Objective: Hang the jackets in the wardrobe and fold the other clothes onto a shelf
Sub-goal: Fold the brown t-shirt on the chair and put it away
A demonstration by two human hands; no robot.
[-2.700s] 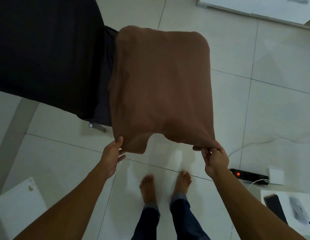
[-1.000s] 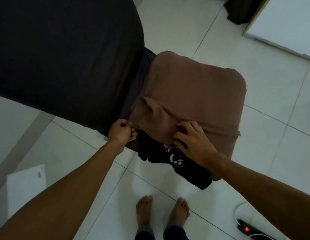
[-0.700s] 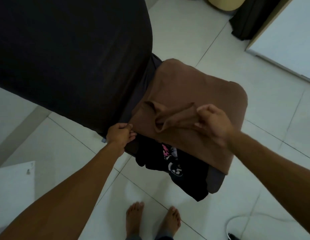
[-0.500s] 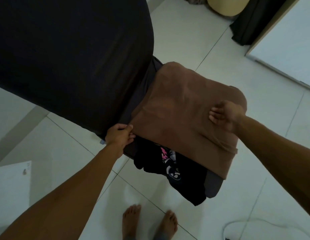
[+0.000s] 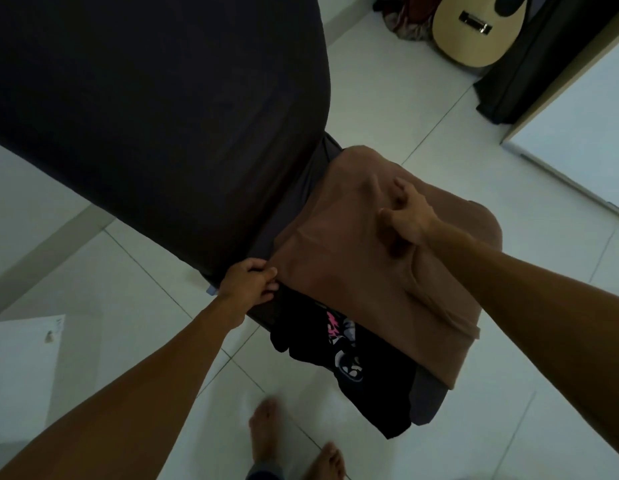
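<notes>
The brown shirt (image 5: 363,258) lies spread over the seat of a dark chair (image 5: 425,396), its near edge hanging off the seat's front-right corner and covering most of a black printed garment (image 5: 339,344) beneath. The left hand (image 5: 247,284) pinches the shirt's near-left corner with curled fingers, while the right hand (image 5: 405,216) presses down mid-cloth, fingers spread, bunching a small ridge. A dark bedsheet (image 5: 145,98) borders the chair's left edge; a guitar (image 5: 474,26) leans further off. The risk, as I judge it: that ridge gets folded in as a crease, or the overhang drags the shirt to the tiled floor (image 5: 439,116)
</notes>
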